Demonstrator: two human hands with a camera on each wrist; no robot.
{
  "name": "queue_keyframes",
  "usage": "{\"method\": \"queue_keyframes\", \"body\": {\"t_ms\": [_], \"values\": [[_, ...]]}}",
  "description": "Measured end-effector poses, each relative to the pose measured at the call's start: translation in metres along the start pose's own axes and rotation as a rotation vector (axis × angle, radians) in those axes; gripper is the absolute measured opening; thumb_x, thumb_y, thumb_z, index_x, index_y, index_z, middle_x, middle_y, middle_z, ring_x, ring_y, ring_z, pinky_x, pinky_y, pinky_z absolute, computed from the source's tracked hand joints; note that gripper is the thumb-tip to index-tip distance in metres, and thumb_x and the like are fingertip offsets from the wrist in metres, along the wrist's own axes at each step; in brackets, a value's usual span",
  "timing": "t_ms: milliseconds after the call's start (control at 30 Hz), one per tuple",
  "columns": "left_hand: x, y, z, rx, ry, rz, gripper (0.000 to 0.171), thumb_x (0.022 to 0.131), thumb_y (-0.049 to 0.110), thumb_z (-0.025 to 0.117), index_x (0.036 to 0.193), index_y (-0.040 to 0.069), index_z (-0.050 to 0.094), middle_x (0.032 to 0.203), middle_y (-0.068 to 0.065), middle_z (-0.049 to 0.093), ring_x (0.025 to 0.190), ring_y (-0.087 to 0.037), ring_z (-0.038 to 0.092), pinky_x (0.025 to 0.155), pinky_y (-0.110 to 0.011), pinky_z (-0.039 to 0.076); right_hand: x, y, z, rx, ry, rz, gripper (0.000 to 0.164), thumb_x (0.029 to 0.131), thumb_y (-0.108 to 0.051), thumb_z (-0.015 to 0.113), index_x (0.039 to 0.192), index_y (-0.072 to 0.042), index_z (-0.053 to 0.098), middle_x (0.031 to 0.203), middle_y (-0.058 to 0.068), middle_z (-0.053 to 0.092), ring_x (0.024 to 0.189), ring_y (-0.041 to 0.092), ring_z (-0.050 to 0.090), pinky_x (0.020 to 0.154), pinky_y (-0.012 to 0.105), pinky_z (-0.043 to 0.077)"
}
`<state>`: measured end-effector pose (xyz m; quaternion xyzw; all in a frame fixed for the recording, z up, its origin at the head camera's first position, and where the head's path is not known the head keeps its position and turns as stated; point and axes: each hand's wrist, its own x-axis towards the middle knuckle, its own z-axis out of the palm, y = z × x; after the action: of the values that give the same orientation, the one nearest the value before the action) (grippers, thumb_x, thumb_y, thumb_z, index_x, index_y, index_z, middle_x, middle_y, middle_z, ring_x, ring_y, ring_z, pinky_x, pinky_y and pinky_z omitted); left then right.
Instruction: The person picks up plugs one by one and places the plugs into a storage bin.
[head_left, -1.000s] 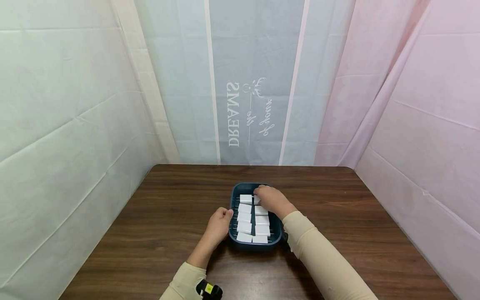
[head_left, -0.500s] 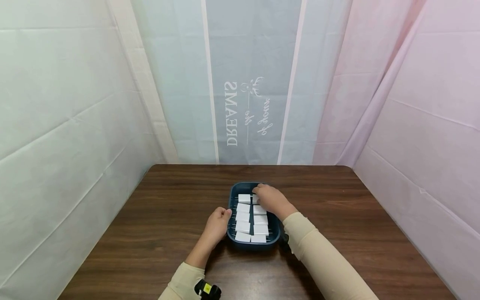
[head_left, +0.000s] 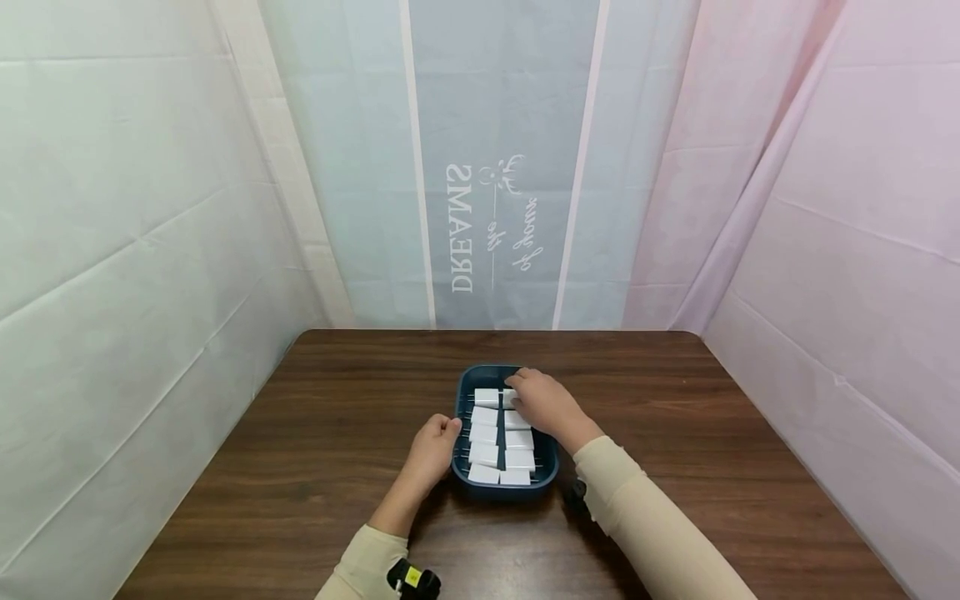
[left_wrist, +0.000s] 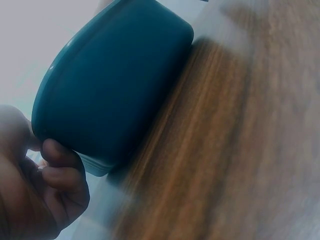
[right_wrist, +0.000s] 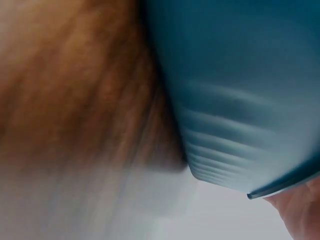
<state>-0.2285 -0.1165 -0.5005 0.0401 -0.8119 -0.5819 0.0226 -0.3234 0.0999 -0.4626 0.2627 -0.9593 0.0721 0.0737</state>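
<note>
A dark blue plastic basket point(head_left: 506, 492) stands on the table, holding two columns of white plug-in power adapters point(head_left: 484, 416) with thin metal prongs. My left hand point(head_left: 431, 452) pinches the basket's left rim between thumb and curled fingers; the left wrist view shows these fingers point(left_wrist: 70, 175) at the rim. My right hand point(head_left: 546, 402) reaches over the right rim to the far end of the right column. Its thumb and fingers are around a white power adapter point(head_left: 508, 399), partly hidden by them. From the right wrist only the basket's outer wall point(right_wrist: 230, 100) and a bit of hand show.
The brown wood-grain table point(head_left: 337, 433) extends around the basket. White cloth walls point(head_left: 135, 292) stand on the left and right, with a blue-grey printed curtain point(head_left: 502, 100) behind. A black wrist camera point(head_left: 414, 581) sits on the left sleeve.
My right wrist and sleeve have shifted slightly right and toward me, while the fingertips stay at the same adapter. My left hand keeps its grip on the rim.
</note>
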Motion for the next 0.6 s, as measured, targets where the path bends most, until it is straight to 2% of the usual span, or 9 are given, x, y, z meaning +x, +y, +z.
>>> {"method": "queue_keyframes", "body": {"t_ms": [200, 433, 600], "values": [[0.001, 0.0, 0.001, 0.014, 0.004, -0.002, 0.026, 0.109, 0.028, 0.05, 0.103, 0.004, 0.059, 0.077, -0.009, 0.052, 0.054, -0.021, 0.05, 0.048, -0.032, 0.043, -0.013, 0.001, -0.002, 0.006, 0.038, -0.011, 0.039, 0.098, -0.023, 0.07, 0.134, -0.009, 0.065, 0.133, 0.01, 0.064, 0.121, 0.024, 0.063, 0.103, 0.042, 0.053], [0.006, -0.002, -0.007, 0.158, 0.081, 0.067, 0.028, 0.106, 0.031, 0.056, 0.091, 0.008, 0.065, 0.078, -0.006, 0.057, 0.07, -0.02, 0.054, 0.061, -0.032, 0.045, -0.027, -0.005, -0.005, 0.007, 0.09, -0.03, 0.038, 0.097, -0.023, 0.072, 0.132, -0.01, 0.066, 0.129, 0.007, 0.066, 0.116, 0.021, 0.064, 0.102, 0.04, 0.054], [0.005, -0.004, -0.016, 0.225, 0.141, 0.092, 0.032, 0.107, 0.034, 0.054, 0.09, 0.01, 0.067, 0.076, -0.005, 0.056, 0.072, -0.02, 0.054, 0.063, -0.032, 0.044, -0.037, -0.013, -0.003, -0.002, 0.142, -0.069, 0.038, 0.095, -0.023, 0.074, 0.129, -0.009, 0.068, 0.127, 0.008, 0.068, 0.115, 0.022, 0.064, 0.101, 0.04, 0.054]]}}
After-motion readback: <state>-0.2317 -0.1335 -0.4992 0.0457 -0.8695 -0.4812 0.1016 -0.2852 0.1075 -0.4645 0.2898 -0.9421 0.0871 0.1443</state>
